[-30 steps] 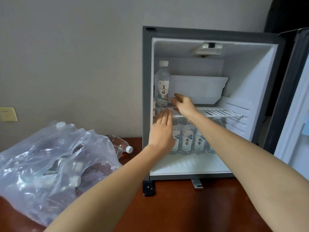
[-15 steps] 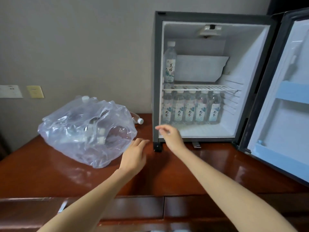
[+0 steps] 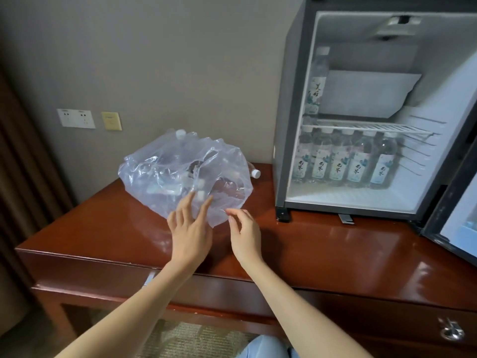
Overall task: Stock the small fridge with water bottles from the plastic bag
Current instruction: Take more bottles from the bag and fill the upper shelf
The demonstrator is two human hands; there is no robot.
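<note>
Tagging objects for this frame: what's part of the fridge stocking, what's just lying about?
Job: plastic bag, loose bottle behind it, fridge, row of bottles inside, bottle on the shelf, left hand, right hand.
Just there: wall sockets, yellow wall plate, curtain, drawer handle, desk.

plastic bag (image 3: pixel 180 174) on desk (image 3: pixel 322 244) | left of fridge (image 3: pixel 291 99) | bottles (image 3: pixel 343 161) inside

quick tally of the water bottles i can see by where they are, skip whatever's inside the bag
lower-row bottles, under the wire shelf: 5
upper bottle, on that shelf: 1
loose bottle, lying behind the plastic bag: 1
total: 7
</note>
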